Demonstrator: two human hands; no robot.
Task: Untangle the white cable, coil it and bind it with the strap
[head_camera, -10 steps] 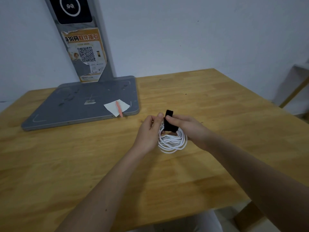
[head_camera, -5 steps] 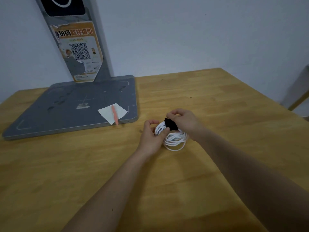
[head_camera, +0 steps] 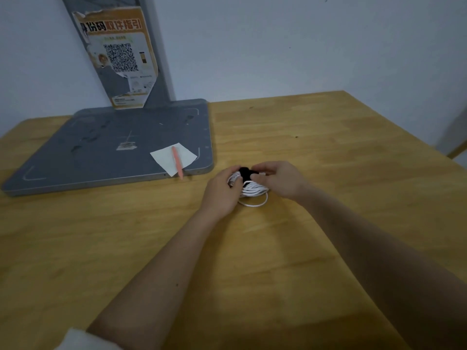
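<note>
The white cable (head_camera: 253, 193) lies coiled in a small bundle on the wooden table (head_camera: 328, 152), between my two hands. A black strap (head_camera: 244, 173) is wrapped around the far side of the coil. My left hand (head_camera: 222, 190) grips the coil's left side, its fingers curled over the loops. My right hand (head_camera: 280, 180) pinches the strap from the right, thumb and fingers pressed on it. One loose loop hangs out toward me at the near side of the coil. Part of the coil is hidden under my hands.
A grey metal base plate (head_camera: 101, 152) with an upright post (head_camera: 121, 54) bearing a QR-code poster stands at the back left. On the plate's near right corner lies a white paper (head_camera: 174, 157) with a pink pen (head_camera: 177, 161) on it. The table's right edge is near.
The strap's free end, upright one second ago, is now folded down around the coil. Both hands have closed in on the bundle. My head view has shifted closer and left.
</note>
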